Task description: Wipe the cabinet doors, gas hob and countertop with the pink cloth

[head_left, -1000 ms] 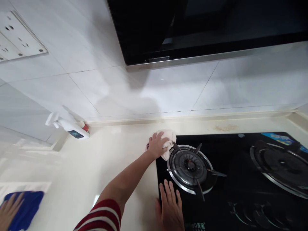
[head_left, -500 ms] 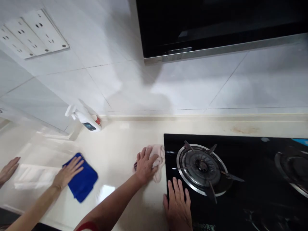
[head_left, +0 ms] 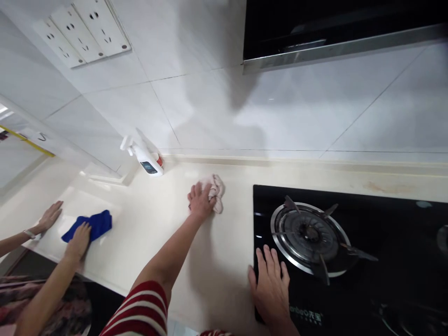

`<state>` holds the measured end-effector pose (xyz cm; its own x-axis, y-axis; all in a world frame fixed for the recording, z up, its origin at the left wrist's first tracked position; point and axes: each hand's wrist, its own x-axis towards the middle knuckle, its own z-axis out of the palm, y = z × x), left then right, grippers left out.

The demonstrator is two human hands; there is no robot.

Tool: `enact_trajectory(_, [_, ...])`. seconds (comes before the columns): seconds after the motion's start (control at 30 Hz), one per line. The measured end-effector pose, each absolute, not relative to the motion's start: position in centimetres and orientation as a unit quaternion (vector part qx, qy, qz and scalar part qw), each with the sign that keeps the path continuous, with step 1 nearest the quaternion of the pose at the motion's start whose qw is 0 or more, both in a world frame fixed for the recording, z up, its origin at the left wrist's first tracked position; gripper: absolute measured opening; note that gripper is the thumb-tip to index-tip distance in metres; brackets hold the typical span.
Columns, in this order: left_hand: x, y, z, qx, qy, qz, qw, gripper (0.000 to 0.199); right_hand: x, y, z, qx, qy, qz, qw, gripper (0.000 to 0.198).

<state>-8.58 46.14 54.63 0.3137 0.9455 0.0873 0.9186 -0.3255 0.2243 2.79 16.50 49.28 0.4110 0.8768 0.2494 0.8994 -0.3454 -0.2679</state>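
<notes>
My left hand (head_left: 200, 200) presses on a crumpled pale pink cloth (head_left: 217, 193), its fingers curled over it on the cream countertop (head_left: 164, 224). Part of the cloth is hidden under the palm. My right hand (head_left: 271, 284) lies flat with fingers spread at the left edge of the black glass gas stove (head_left: 364, 289), just below the left burner (head_left: 311, 235). It holds nothing.
At the left, a co-worker's hand (head_left: 80, 238) rests on a blue cloth (head_left: 100, 224); their other hand (head_left: 52, 215) lies on the counter. A white spray bottle (head_left: 149, 161) stands by the wall. A range hood (head_left: 336, 46) overhangs the stove.
My left hand and the pink cloth have moved away from the stove's edge, left and toward the wall. The co-worker's blue cloth has shifted and bunched up. The view has turned left.
</notes>
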Motion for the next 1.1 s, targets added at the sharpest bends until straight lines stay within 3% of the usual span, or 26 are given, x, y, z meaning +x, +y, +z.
enact_trajectory(0.17, [-14.8, 40.2, 54.5, 0.79, 0.6, 0.117, 0.047, 0.056, 2.6, 16.6, 49.6, -0.819, -0.541, -0.026, 0.187, 0.055])
enact_trajectory(0.37, [-15.5, 26.3, 53.0, 0.893, 0.416, 0.136, 0.1, 0.062, 3.1, 16.5, 49.8, -0.815, -0.535, 0.008, 0.222, 0.047])
enact_trajectory(0.57, [-16.1, 20.0, 52.7, 0.922, 0.301, 0.134, 0.206, 0.071, 3.8, 15.3, 50.4, -0.786, -0.501, 0.009, 0.363, 0.042])
enact_trajectory(0.7, [-18.0, 22.4, 54.1, 0.86, 0.29, 0.165, 0.385, 0.081, 0.1, 14.5, 52.3, -0.813, -0.489, 0.06, 0.312, 0.046])
enact_trajectory(0.8, [-19.8, 24.5, 55.3, 0.751, 0.379, 0.248, 0.481, 0.062, -4.3, 15.6, 53.8, -0.808, -0.539, 0.112, 0.211, 0.06])
enact_trajectory(0.9, [-20.9, 25.6, 56.2, 0.676, 0.474, 0.314, 0.469, 0.041, -7.7, 17.2, 54.1, -0.785, -0.581, 0.124, 0.173, 0.074])
enact_trajectory(1.1, [-21.0, 25.9, 56.3, 0.689, 0.482, 0.314, 0.441, 0.028, -7.4, 14.3, 52.2, -0.676, -0.697, 0.114, 0.21, 0.057])
